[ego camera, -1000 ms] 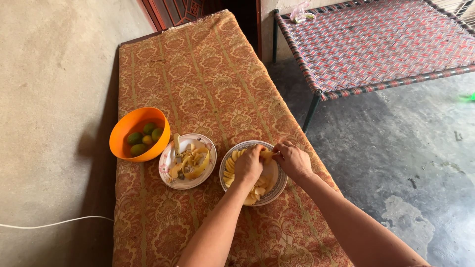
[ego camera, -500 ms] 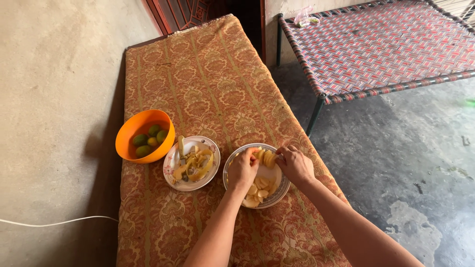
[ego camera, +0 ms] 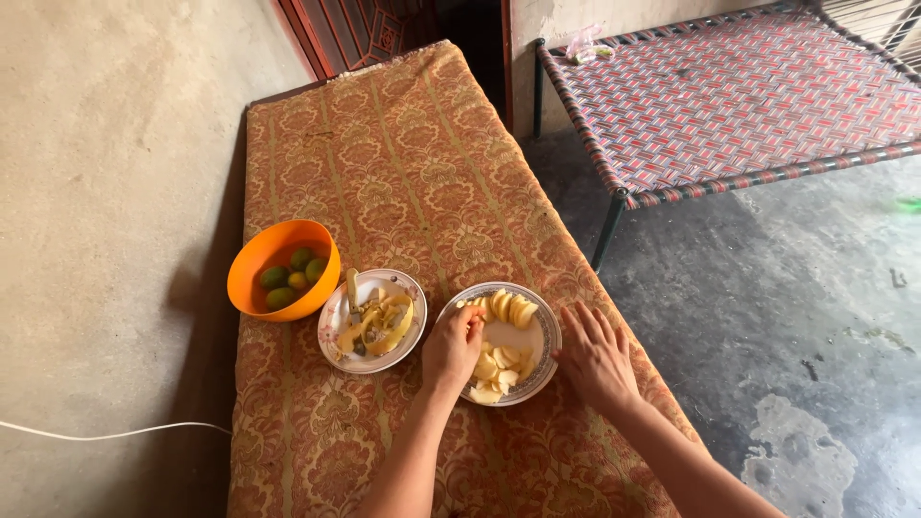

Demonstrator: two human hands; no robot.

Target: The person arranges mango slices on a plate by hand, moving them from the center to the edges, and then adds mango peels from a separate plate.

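A patterned plate [ego camera: 548,331] holds pale yellow fruit slices [ego camera: 508,309], some fanned along its far rim and some heaped at the near side. My left hand [ego camera: 451,350] rests on the plate's left edge, its fingertips pinched on a slice. My right hand [ego camera: 595,357] lies flat with fingers spread on the patterned cloth just right of the plate, holding nothing. To the left, a second plate [ego camera: 333,324] carries yellow peels [ego camera: 384,324].
An orange bowl [ego camera: 251,270] with small green fruits [ego camera: 288,278] stands left of the peel plate. All sit on a cloth-covered cot [ego camera: 403,163]. A woven cot [ego camera: 729,96] stands to the right over concrete floor. A white cable [ego camera: 115,434] crosses the left floor.
Both hands were together over the slice plate. My right hand has come away and now lies flat on the cloth beside it. The view has shifted closer.
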